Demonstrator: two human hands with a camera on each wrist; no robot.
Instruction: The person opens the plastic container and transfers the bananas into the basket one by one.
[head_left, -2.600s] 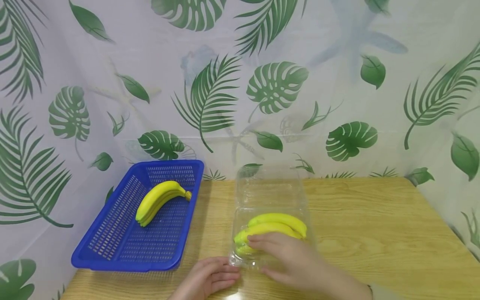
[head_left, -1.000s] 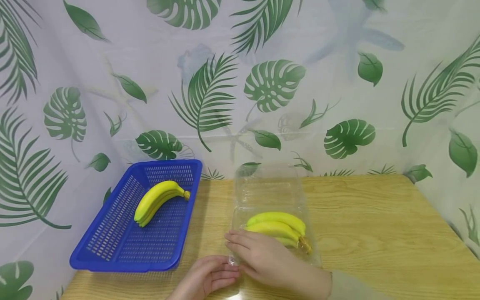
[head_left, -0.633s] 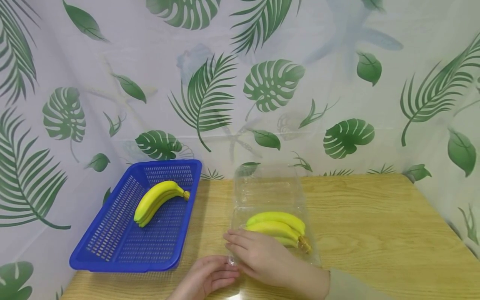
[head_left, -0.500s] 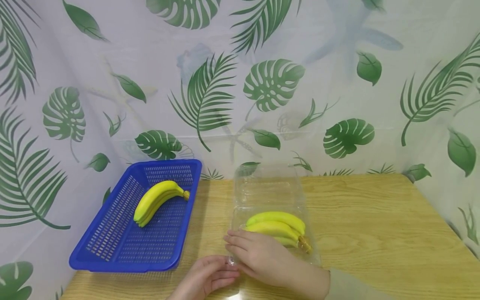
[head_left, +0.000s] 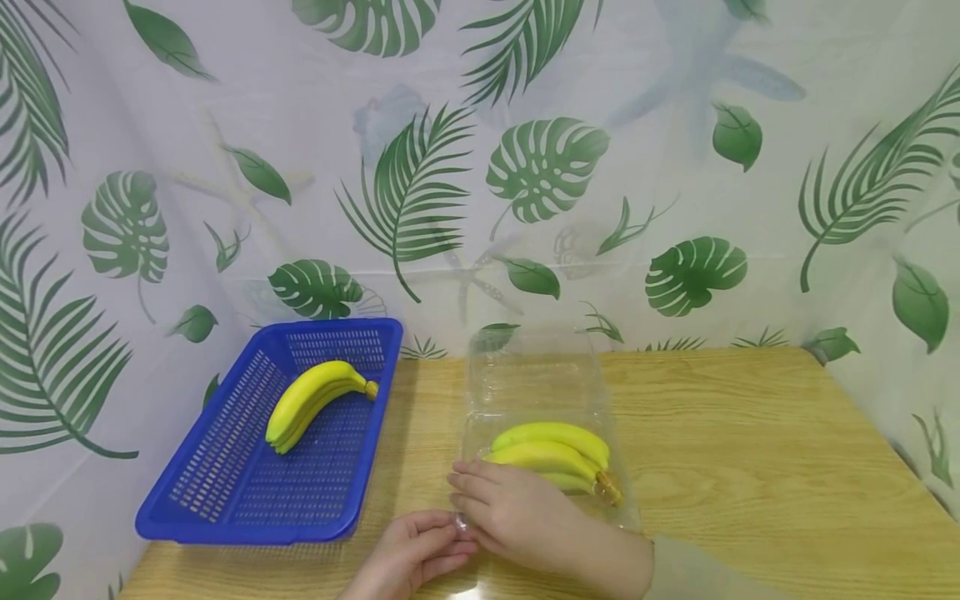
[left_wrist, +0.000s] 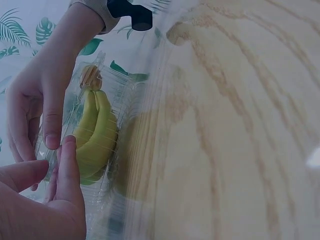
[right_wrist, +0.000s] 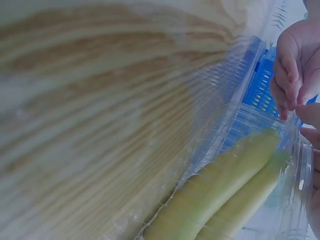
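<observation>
Both hands meet at the near left corner of the clear plastic clamshell box (head_left: 547, 433) on the wooden tabletop (head_left: 750, 467). The right hand (head_left: 517, 512) has slid from on top of the yellow banana bunch (head_left: 551, 458) to that corner, so the fruit now lies bare just beyond its fingers, inside the tray. The left hand (head_left: 408, 558) pinches the box rim there, and the right thumb presses beside it. The lid still stands open behind. Well left of the grip, a blue perforated plastic basket (head_left: 225, 500) holds a second banana bunch (head_left: 311, 400).
</observation>
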